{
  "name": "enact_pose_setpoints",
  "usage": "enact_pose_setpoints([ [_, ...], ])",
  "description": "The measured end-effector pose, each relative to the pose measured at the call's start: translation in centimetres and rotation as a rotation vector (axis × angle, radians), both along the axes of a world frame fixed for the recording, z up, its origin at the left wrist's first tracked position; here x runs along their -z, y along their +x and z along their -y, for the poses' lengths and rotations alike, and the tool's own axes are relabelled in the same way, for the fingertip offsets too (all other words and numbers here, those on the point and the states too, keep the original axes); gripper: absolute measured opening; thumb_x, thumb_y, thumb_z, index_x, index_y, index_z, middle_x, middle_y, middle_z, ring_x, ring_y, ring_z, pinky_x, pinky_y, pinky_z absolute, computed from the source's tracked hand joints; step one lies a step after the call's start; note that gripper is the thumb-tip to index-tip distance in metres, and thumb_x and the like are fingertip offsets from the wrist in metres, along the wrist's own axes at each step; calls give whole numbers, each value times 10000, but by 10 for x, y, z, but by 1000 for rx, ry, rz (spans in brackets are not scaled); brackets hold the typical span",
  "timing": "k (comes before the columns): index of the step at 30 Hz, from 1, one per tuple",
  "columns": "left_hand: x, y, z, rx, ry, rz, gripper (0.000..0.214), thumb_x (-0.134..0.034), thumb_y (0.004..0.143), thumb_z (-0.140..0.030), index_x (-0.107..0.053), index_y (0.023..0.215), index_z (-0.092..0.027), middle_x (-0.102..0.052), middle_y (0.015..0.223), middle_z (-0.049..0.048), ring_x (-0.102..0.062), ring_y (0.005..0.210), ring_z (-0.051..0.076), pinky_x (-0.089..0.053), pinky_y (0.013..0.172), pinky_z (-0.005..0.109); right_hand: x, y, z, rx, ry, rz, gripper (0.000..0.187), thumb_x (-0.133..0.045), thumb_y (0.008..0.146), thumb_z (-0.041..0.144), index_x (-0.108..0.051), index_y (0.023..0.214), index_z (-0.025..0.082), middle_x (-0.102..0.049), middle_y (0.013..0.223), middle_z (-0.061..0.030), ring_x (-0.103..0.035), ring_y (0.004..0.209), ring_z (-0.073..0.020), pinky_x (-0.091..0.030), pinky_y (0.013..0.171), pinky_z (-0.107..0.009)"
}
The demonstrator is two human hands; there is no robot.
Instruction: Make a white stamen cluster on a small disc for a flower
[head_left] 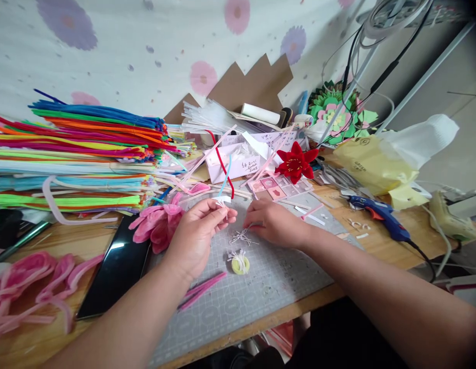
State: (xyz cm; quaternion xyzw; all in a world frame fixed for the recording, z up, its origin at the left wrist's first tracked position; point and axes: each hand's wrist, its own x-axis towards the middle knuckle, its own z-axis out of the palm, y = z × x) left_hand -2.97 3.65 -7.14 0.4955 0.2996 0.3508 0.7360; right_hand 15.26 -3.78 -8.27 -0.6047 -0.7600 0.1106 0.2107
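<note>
My left hand (201, 225) is closed in a pinch, holding a small bunch of white flower stamens (221, 203) upright between thumb and fingers. To its right, my right hand (274, 221) is low over the cutting mat (288, 287), fingers curled together at the edge of a loose pile of white stamens (243, 236). Whatever lies between those fingertips is hidden. Nearer me stands a small yellow-green round holder (240, 265) with more white stamens in it. Pink pipe cleaners (202, 291) lie on the mat in front of my left wrist.
Bundles of coloured pipe cleaners (80, 148) are stacked at the left. A pink fuzzy flower (159, 223) rests by a black tablet (111, 266). Behind my right hand are a red flower (296, 162) and a palette (276, 187). A blue glue gun (380, 212) lies right.
</note>
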Motion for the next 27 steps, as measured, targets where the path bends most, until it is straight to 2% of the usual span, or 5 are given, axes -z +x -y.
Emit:
enact_pose_setpoints([
  [7,2,0,1,-30,95,-54,142,-711,716,-235,-603,649,-171,-597,600,-39,-536,612,105,-421,655,254,1,-6,-4,-33,-3,152,117,-637,798,61,-716,806,148,-659,902,-80,-563,862,-199,-429,799,-322],
  [13,6,0,2,-1,168,-131,122,-688,742,-244,-604,683,-178,-638,673,-22,-593,691,135,-451,736,290,-19,4,0,26,46,135,150,-548,796,28,-657,785,132,-650,786,-62,-538,747,-164,-405,701,-284],
  [18,8,3,5,88,210,-154,115,-662,787,-279,-608,737,-191,-699,828,10,-630,843,169,-434,771,298,-25,6,1,106,75,-102,146,-561,726,23,-623,729,156,-618,695,-1,-537,641,-117,-401,618,-246],
  [23,10,9,6,137,303,-213,89,-654,786,-270,-617,746,-199,-598,712,-38,-508,688,128,-361,660,268,-27,-2,0,165,3,-419,90,-588,729,75,-598,732,165,-610,669,14,-547,600,-102,-428,564,-230],
  [27,10,11,7,116,310,-199,104,-639,789,-260,-598,717,-196,-561,682,-42,-465,656,129,-340,641,266,-32,-6,0,142,-4,-540,76,-609,710,102,-579,715,172,-593,663,23,-541,602,-100,-439,565,-233],
])
